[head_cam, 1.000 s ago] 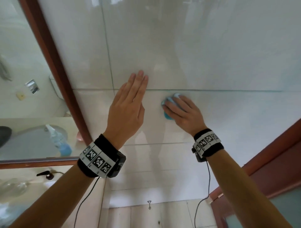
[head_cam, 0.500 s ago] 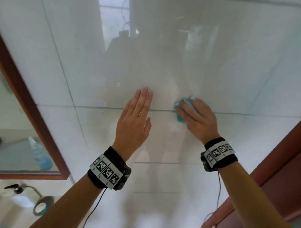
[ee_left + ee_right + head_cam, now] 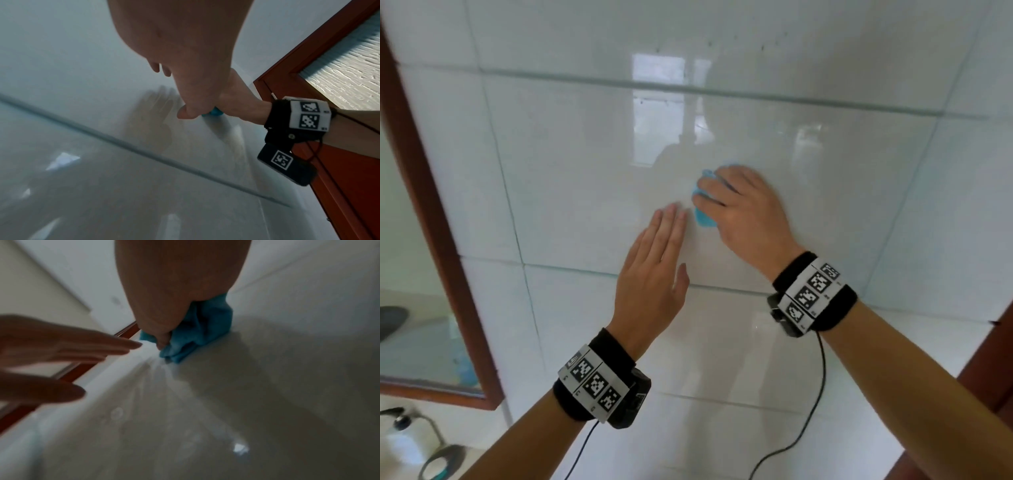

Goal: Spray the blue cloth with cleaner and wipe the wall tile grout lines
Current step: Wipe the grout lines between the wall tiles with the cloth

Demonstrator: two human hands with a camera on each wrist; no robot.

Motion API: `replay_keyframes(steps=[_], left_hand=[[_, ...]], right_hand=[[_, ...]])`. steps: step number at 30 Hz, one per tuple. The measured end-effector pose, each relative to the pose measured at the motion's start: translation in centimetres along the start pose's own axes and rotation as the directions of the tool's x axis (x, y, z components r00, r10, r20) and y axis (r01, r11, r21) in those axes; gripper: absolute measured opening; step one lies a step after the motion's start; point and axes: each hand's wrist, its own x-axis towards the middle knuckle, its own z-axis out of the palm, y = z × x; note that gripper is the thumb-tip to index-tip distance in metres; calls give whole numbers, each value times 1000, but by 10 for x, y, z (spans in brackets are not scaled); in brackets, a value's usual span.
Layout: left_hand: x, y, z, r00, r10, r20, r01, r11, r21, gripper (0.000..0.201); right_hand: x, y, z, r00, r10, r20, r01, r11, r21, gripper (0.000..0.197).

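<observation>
Bunched blue cloth (image 3: 702,219) clenched in right hand (image 3: 748,214) fingers on tile; left hand (image 3: 654,270) fingers released

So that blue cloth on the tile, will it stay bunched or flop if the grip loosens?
The blue cloth looks soft and crumpled in the right hand, so it would probably flop open. It seems light. On the glossy wall tile it should slide easily.

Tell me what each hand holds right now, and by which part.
The right hand grips the bunched blue cloth, fingers curled over its top. The left hand holds nothing, fingers straight.
</observation>
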Motion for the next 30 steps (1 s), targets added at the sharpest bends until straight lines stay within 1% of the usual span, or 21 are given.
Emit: replay_keyframes(steps=[1,2,4,7,9,10,11,12,14,15,16,17,18,19,20,22,24,25,27,28,30], left_hand=[[3,-4,-4,1000,-4,-3,4,1000,20,83],[7,-8,-8,1000,-11,-4,11,999,39,84],[16,-15,-16,1000,-22,-7,22,998,63,86],[36,-21,-26,999,-19,-36,22,997,78,85],[52,-22,-32,998,-5,-69,11,997,82,84],[60,-22,-36,997,5,-83,2,996,84,83],[67,-23,-39,995,17,-95,-8,996,85,83],[73,-24,-42,994,26,-108,-17,996,82,83],[82,-32,-49,990,30,-134,-20,997,73,82],[86,-37,-52,989,30,-147,-19,997,71,82],[88,-43,-56,987,28,-160,-17,997,71,82],[91,-50,-60,985,24,-171,-11,997,72,82],[93,-57,-65,984,17,-177,-4,997,71,82],[95,-64,-69,983,10,-181,2,998,65,82],[98,-70,-73,983,7,-185,4,998,57,81],[104,-82,-81,980,16,-201,-7,999,46,80],[112,-92,-87,977,44,-208,-35,998,44,79],[115,-98,-90,976,56,-212,-49,998,37,79],[120,-110,-96,973,65,-220,-62,998,22,80],[121,-118,-98,972,63,-227,-61,998,14,80],[121,-135,-103,967,57,-247,-61,998,-6,81]], right_hand=[[5,12,-3,999,-32,-11,31,999,-13,24],[13,26,-9,998,18,-63,-18,1000,-2,26],[38,61,-28,948,253,-192,-251,967,38,32],[79,108,-65,767,558,-317,-587,810,5,35],[103,119,-74,655,653,-380,-696,717,33,38],[113,115,-70,629,672,-392,-714,698,52,38],[121,104,-63,644,652,-401,-689,722,65,37],[127,88,-54,710,583,-395,-607,791,77,35],[126,54,-29,913,290,-287,-288,956,49,33],[121,41,-22,973,128,-194,-123,992,39,33],[117,37,-20,992,32,-124,-26,998,51,32],[116,40,-24,993,30,-118,-20,996,89,32],[118,47,-30,979,115,-167,-92,985,143,34],[121,54,-40,934,253,-253,-208,959,191,39],[125,64,-51,849,404,-340,-342,911,229,44],[134,90,-73,636,614,-469,-571,782,250,49],[138,111,-84,473,734,-487,-713,644,279,45],[140,115,-85,419,774,-475,-751,589,298,42],[147,111,-74,354,822,-446,-826,499,263,40],[155,100,-64,343,831,-438,-852,471,227,41],[175,67,-39,387,813,-435,-848,499,180,45]])
